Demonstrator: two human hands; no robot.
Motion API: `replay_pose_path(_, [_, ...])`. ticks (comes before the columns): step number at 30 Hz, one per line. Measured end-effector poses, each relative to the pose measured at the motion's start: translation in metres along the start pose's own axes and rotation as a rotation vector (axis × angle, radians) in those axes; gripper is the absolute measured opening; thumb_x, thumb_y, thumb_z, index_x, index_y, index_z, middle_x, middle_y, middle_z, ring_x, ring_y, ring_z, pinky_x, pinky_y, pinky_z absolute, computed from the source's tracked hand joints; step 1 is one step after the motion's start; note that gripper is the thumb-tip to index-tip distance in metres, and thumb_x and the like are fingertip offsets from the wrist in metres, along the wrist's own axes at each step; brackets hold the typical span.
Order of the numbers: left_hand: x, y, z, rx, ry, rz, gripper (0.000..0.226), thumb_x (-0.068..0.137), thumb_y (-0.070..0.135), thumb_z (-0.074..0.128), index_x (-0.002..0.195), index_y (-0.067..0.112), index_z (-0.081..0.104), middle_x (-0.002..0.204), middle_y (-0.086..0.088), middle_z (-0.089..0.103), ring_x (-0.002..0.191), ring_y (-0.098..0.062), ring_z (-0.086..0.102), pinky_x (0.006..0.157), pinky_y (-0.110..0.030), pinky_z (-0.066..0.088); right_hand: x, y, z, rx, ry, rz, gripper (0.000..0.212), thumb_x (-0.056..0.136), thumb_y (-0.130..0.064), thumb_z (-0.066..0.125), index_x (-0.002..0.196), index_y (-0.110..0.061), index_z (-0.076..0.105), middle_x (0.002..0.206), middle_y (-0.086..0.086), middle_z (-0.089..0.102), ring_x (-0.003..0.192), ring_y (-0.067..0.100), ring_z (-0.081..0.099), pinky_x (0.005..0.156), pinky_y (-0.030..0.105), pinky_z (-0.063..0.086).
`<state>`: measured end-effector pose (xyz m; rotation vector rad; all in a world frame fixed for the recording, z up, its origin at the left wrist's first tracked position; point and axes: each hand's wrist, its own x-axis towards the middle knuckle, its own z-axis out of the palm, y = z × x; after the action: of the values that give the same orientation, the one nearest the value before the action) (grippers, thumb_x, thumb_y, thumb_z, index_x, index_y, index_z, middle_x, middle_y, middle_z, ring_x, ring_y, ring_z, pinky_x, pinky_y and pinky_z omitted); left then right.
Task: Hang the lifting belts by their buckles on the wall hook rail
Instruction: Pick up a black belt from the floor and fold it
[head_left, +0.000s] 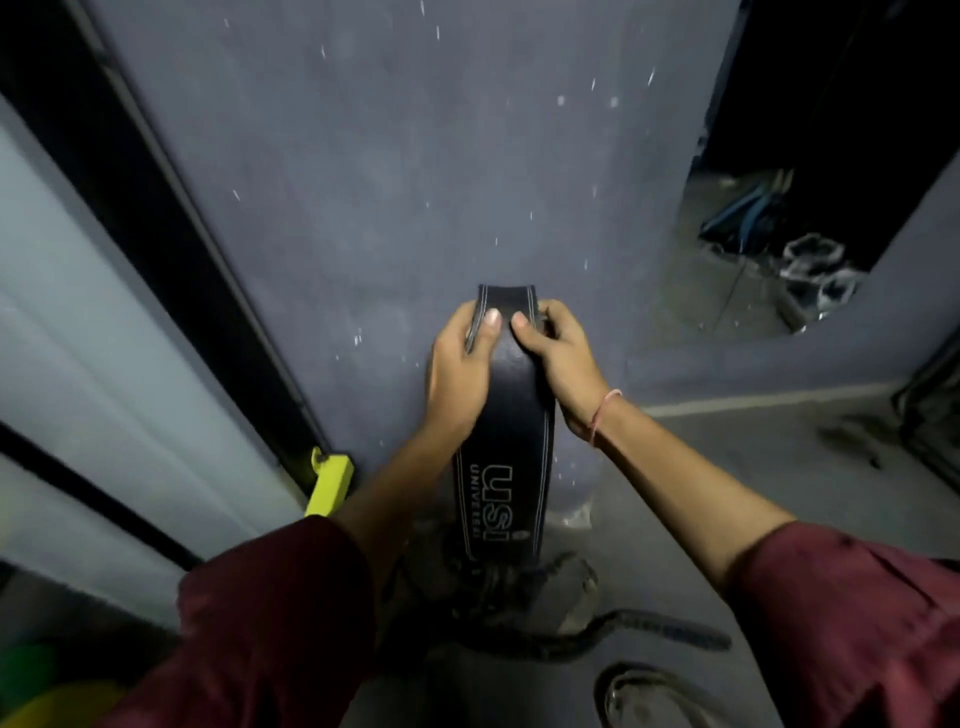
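Note:
A wide black leather lifting belt (511, 410) with white stitching and white lettering hangs upright against the grey wall. My left hand (460, 374) grips its upper left edge, thumb across the front. My right hand (556, 353) grips the upper right edge the same way. The belt's top end curls forward just above my thumbs. No buckle and no hook rail can be seen; whatever holds the belt is hidden behind it and my hands. More dark belts (649, 631) lie in a heap on the floor below.
A dark-framed panel (171, 270) runs along the left, with a yellow bracket (330, 480) at its foot. A wall mirror (779, 249) on the right reflects gym gear. Green and yellow items (47, 691) sit at the bottom left. Grey floor spreads to the right.

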<state>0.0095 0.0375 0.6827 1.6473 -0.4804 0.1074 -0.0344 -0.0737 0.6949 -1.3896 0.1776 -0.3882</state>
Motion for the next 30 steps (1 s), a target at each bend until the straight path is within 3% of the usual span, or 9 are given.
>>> replay_pose_path(2, [0.019, 0.042, 0.003, -0.097, 0.015, 0.036, 0.024, 0.1, 0.022, 0.055, 0.115, 0.004, 0.063, 0.11, -0.009, 0.072, 0.105, -0.025, 0.068, 0.1, -0.046, 0.051, -0.001, -0.036, -0.006, -0.052, -0.017, -0.093, 0.01, 0.098, -0.006, 0.056, 0.109, -0.006, 0.057, 0.087, 0.0, 0.064, 0.072, 0.0, 0.063, 0.07, 0.014, 0.051])
replay_pose_path(6, [0.048, 0.115, 0.009, -0.233, -0.027, 0.05, 0.016, 0.096, 0.011, 0.059, 0.109, 0.002, 0.059, 0.101, -0.01, 0.069, 0.093, -0.019, 0.064, 0.091, -0.038, 0.051, 0.001, -0.101, -0.013, -0.08, -0.032, -0.244, 0.011, 0.098, -0.003, 0.054, 0.107, -0.006, 0.06, 0.098, 0.007, 0.068, 0.091, 0.015, 0.063, 0.088, 0.035, 0.053])
replay_pose_path(9, [0.071, 0.174, 0.003, -0.425, -0.091, -0.075, 0.012, 0.096, 0.014, 0.06, 0.101, 0.003, 0.062, 0.087, -0.014, 0.07, 0.073, -0.021, 0.069, 0.073, -0.034, 0.057, 0.003, -0.146, -0.01, -0.047, -0.051, -0.312, 0.016, 0.098, 0.003, 0.051, 0.107, -0.004, 0.061, 0.101, 0.008, 0.069, 0.094, 0.016, 0.063, 0.091, 0.033, 0.053])
replay_pose_path(12, [0.096, 0.217, -0.009, -0.401, -0.095, -0.159, 0.029, 0.101, 0.025, 0.054, 0.097, -0.002, 0.063, 0.08, -0.018, 0.07, 0.061, -0.02, 0.069, 0.058, -0.029, 0.059, 0.003, -0.176, -0.003, -0.069, -0.106, -0.371, 0.015, 0.097, 0.006, 0.051, 0.11, 0.006, 0.059, 0.099, 0.007, 0.068, 0.092, 0.013, 0.063, 0.087, 0.027, 0.053])
replay_pose_path(16, [0.107, 0.241, -0.019, -0.436, -0.104, -0.01, 0.019, 0.101, 0.007, 0.048, 0.113, -0.002, 0.061, 0.105, -0.024, 0.07, 0.086, -0.029, 0.068, 0.08, -0.043, 0.058, 0.003, -0.195, 0.01, -0.05, -0.121, -0.392, 0.01, 0.098, 0.004, 0.05, 0.097, -0.003, 0.057, 0.088, -0.001, 0.063, 0.078, 0.003, 0.06, 0.075, 0.017, 0.05])
replay_pose_path(20, [0.113, 0.258, -0.027, -0.525, -0.151, -0.01, 0.019, 0.094, -0.005, 0.048, 0.107, 0.0, 0.062, 0.096, -0.019, 0.067, 0.077, -0.027, 0.068, 0.073, -0.038, 0.06, 0.011, -0.215, 0.023, -0.092, -0.055, -0.441, 0.025, 0.103, -0.012, 0.049, 0.079, -0.018, 0.05, 0.071, -0.009, 0.052, 0.068, 0.004, 0.047, 0.066, 0.022, 0.041])
replay_pose_path(24, [0.129, 0.272, -0.032, -0.547, -0.114, -0.116, 0.037, 0.102, 0.031, 0.049, 0.118, 0.0, 0.062, 0.101, -0.023, 0.066, 0.077, -0.028, 0.067, 0.069, -0.037, 0.059, 0.012, -0.239, 0.04, -0.116, -0.123, -0.489, 0.01, 0.101, 0.0, 0.047, 0.093, -0.001, 0.052, 0.065, -0.006, 0.058, 0.063, 0.007, 0.056, 0.062, 0.019, 0.05])
replay_pose_path(27, [0.143, 0.272, -0.035, -0.477, -0.096, 0.067, 0.013, 0.103, 0.013, 0.047, 0.101, 0.01, 0.059, 0.091, -0.01, 0.065, 0.078, -0.02, 0.063, 0.069, -0.031, 0.055, 0.021, -0.235, 0.045, -0.166, -0.082, -0.489, 0.02, 0.101, -0.005, 0.049, 0.082, -0.006, 0.046, 0.057, -0.012, 0.041, 0.051, -0.001, 0.037, 0.053, 0.018, 0.034])
replay_pose_path(30, [0.148, 0.271, -0.041, -0.489, -0.191, 0.117, 0.017, 0.097, -0.002, 0.049, 0.102, 0.007, 0.062, 0.089, -0.008, 0.07, 0.079, -0.02, 0.067, 0.072, -0.032, 0.058, 0.035, -0.247, 0.052, -0.135, 0.037, -0.512, 0.025, 0.101, -0.015, 0.052, 0.077, -0.015, 0.048, 0.063, -0.008, 0.04, 0.055, 0.001, 0.034, 0.055, 0.019, 0.03])
